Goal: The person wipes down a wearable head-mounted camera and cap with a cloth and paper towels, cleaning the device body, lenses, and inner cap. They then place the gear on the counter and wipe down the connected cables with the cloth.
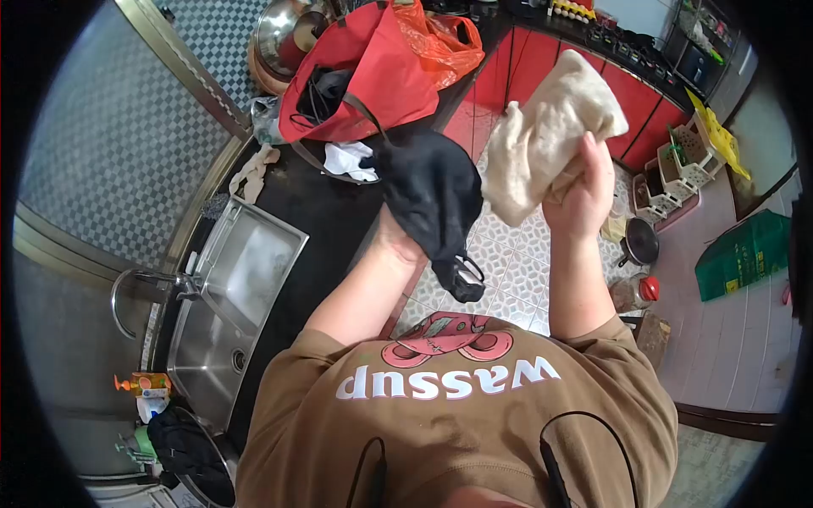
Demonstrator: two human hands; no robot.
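My left hand [401,239] holds up a soft black fabric item [436,190] with a small strap loop at its lower end; its exact kind I cannot make out. The fabric hides most of the fingers. In my right hand [584,195] is a crumpled beige cloth [546,127], gripped at its lower right with the thumb across it. Both things hang in the air, apart from each other, the black one beside the dark counter [326,224] and the beige one above the tiled floor. A red bag [381,72] stands on the counter just beyond my left hand.
An orange plastic bag [436,42] sits behind the red one. White cloth [349,161] and a beige rag [252,173] lie on the counter. At left is a steel sink [241,262] with a faucet [127,288]. To the right are a rack [677,169], pan [641,244] and jar [631,292].
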